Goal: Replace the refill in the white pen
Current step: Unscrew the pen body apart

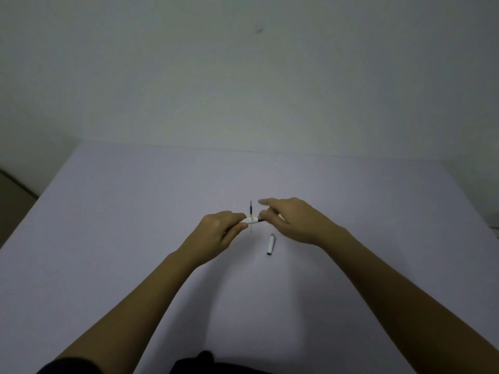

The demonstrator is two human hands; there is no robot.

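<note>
Head view, looking down over both forearms at a pale worktop (135, 238). The left hand (216, 233) has its grip closed around the white pen barrel (249, 220), thumb and fingers pinching it near the middle so it lies crosswise above the worktop, well clear of it. The right hand (294, 222) is at the barrel's dark open end; its fingers are blurred, curled in at that end, and I cannot tell whether that grip has hold of a part there or is simply closed on the pen's end. The index finger sticks out loose.

Behind the barrel, a refill (250, 209) lies on the worktop, dark upper part, yellowish lower part, pointing away from the person. Whether it is the old one or the fresh one, no telling from here. Just beside the right wrist lies the white pen cap (271, 244), apart from everything else.

My read: the pen is apart and the barrel's front end is being worked. To do this well, keep the left pinch firm and the barrel level, turn or pull only with the right fingertips, straight along the barrel's axis. Small parts could drop and roll.
</note>
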